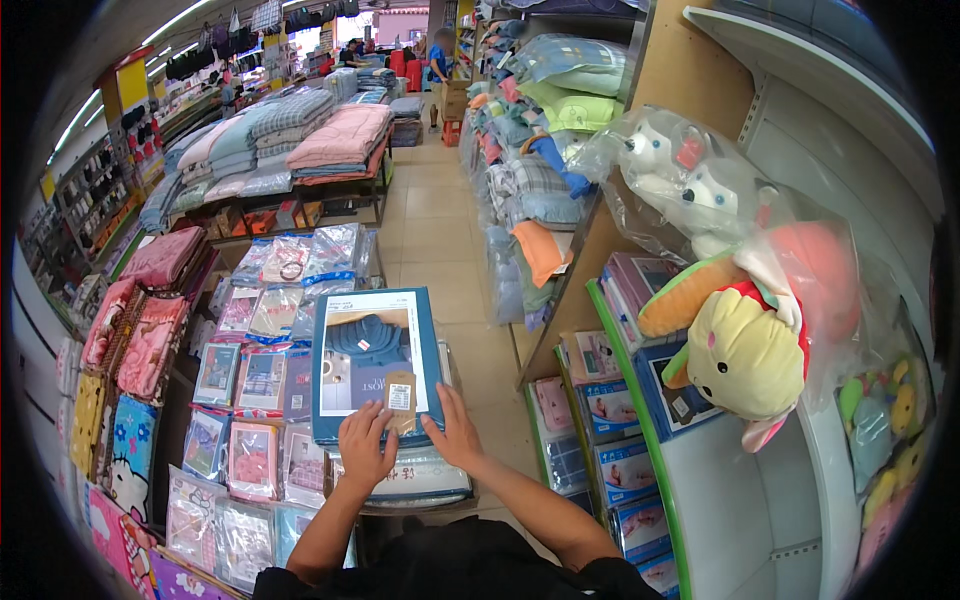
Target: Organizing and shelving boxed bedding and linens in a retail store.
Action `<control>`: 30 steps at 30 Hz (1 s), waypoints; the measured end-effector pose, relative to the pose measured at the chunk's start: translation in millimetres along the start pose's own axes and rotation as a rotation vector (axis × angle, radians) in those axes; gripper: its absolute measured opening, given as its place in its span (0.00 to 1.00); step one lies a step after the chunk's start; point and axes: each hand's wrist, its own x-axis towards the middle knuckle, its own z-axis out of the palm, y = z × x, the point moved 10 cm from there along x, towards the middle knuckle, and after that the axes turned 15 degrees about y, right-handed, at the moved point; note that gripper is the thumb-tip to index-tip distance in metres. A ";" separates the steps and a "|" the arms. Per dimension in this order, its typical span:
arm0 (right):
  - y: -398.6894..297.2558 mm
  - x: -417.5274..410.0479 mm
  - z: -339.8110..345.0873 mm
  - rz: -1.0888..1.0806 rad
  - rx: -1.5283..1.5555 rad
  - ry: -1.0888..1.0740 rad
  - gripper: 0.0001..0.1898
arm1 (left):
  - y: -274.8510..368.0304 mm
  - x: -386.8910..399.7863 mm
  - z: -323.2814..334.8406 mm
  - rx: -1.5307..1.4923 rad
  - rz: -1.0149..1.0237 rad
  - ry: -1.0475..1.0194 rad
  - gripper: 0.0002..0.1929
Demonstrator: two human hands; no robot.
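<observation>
Before me lies a flat teal package of bedding (371, 352) with a printed picture panel and a brown cardboard tag (400, 401) near its lower edge. It rests on a stack of clear-wrapped packages (416, 476). My left hand (367, 442) lies on the package's near edge, its fingers spread left of the tag. At the near right corner my right hand (452, 431) touches the package, thumb on top and fingers along the side. Both hands rest against it; neither is plainly closed around it.
Rows of plastic-wrapped bedding packs (259, 382) cover the display to the left. Folded quilts (337, 142) are piled on a farther table. A tiled aisle (431, 247) runs ahead. On the right, shelving (757, 487) carries a plush toy (742, 349) and bagged plush dogs (690, 172). People stand far off.
</observation>
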 end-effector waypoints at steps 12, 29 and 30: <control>-1.2 0.9 2.0 0.022 -0.022 -0.001 0.37 | -3.3 -1.2 0.4 -0.011 -0.005 0.003 0.18; 6.1 -2.7 11.6 0.047 0.020 -0.033 0.38 | -9.2 2.2 -18.5 -0.099 -0.029 -0.065 0.18; 5.7 -2.3 11.4 0.044 0.001 -0.037 0.37 | -11.3 1.2 -25.4 -0.135 -0.042 -0.042 0.18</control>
